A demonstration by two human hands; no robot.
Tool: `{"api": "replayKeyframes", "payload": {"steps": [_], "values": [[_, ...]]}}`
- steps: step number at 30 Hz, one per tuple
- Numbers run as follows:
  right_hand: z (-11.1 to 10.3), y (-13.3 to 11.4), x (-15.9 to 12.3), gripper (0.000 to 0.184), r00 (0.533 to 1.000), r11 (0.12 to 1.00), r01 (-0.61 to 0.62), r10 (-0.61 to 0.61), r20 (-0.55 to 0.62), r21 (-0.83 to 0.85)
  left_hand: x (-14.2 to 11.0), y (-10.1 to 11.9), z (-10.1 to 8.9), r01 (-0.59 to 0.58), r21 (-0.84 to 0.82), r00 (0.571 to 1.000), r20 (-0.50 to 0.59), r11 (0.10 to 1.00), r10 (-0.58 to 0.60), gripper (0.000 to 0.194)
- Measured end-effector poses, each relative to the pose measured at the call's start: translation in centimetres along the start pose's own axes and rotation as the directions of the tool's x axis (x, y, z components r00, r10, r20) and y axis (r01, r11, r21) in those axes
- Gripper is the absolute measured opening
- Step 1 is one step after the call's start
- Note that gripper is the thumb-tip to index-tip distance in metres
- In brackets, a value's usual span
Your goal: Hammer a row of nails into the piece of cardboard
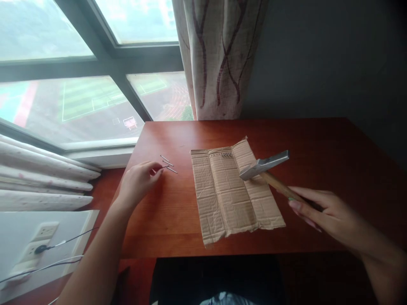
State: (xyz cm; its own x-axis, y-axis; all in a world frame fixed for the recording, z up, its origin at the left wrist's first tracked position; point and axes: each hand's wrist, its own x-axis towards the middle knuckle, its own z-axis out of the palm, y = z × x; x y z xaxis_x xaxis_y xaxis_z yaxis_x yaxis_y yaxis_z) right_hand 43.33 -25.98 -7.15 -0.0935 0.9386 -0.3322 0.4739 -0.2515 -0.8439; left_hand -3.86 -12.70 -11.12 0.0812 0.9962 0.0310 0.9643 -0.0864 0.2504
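My right hand (321, 209) is wrapped round the wooden handle of a hammer (276, 180). The hammer's metal head hangs above the right part of a creased cardboard sheet (235, 203). Near the sheet's far edge, a row of small dark marks (221, 155) runs across it; whether they are holes or nails I cannot tell. Left of the cardboard, my left hand (144, 178) rests low over the table, thumb and forefinger pinched on one end of a nail (165, 166). Several loose nails (168, 162) lie beside those fingertips.
The reddish wooden table (171, 216) ends at a near edge in front of me. Windows (104, 97) and a patterned curtain (222, 55) stand behind it. At lower left, a wall socket (34, 250) has cables (63, 243) plugged in.
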Motion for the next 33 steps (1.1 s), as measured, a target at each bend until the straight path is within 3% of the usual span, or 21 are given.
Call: {"api": "replayKeyframes", "payload": {"steps": [5, 10, 14, 17, 21, 25, 29, 33], "values": [[-0.1, -0.2, -0.2, 0.061, 1.0, 1.0, 0.002, -0.002, 0.02, -0.002, 0.0, 1.1, 0.8, -0.13, 0.137, 0.99, 0.074, 0.982, 0.121, 0.028], [-0.1, -0.8, -0.1, 0.056, 0.999, 1.0, 0.018, -0.017, 0.044, -0.011, 0.5, 2.2, 0.3, -0.327, 0.365, 0.942, 0.194, 0.872, 0.273, 0.029], [-0.1, -0.9, 0.0, 0.054, 0.997, 0.999, 0.033, -0.032, 0.065, -0.014, 0.6, 2.4, -0.3, -0.453, 0.382, 0.887, 0.283, 0.805, 0.364, 0.025], [0.0, -0.8, 0.1, 0.051, 0.995, 0.998, 0.057, -0.055, 0.084, -0.028, 0.2, 2.4, -0.5, -0.48, 0.353, 0.875, 0.267, 0.803, 0.405, 0.025], [0.2, -0.6, 0.2, 0.052, 0.993, 0.998, 0.058, -0.054, 0.101, -0.039, -0.9, 2.7, -1.1, -0.391, 0.173, 0.92, 0.03, 0.904, 0.392, 0.016], [0.3, -0.6, 0.4, 0.054, 0.993, 0.997, 0.059, -0.055, 0.103, -0.039, -1.6, 3.7, -2.3, -0.445, -0.155, 0.887, -0.214, 0.882, 0.41, 0.005], [0.3, -0.7, 0.5, 0.054, 0.993, 0.997, 0.061, -0.055, 0.104, -0.048, -1.8, 5.1, -3.4, -0.422, -0.439, 0.906, -0.216, 0.793, 0.363, 0.002], [0.4, -0.9, 0.6, 0.054, 0.992, 0.997, 0.059, -0.053, 0.11, -0.054, -1.7, 6.5, -3.6, -0.277, -0.703, 0.958, -0.144, 0.655, 0.249, 0.006]]}}
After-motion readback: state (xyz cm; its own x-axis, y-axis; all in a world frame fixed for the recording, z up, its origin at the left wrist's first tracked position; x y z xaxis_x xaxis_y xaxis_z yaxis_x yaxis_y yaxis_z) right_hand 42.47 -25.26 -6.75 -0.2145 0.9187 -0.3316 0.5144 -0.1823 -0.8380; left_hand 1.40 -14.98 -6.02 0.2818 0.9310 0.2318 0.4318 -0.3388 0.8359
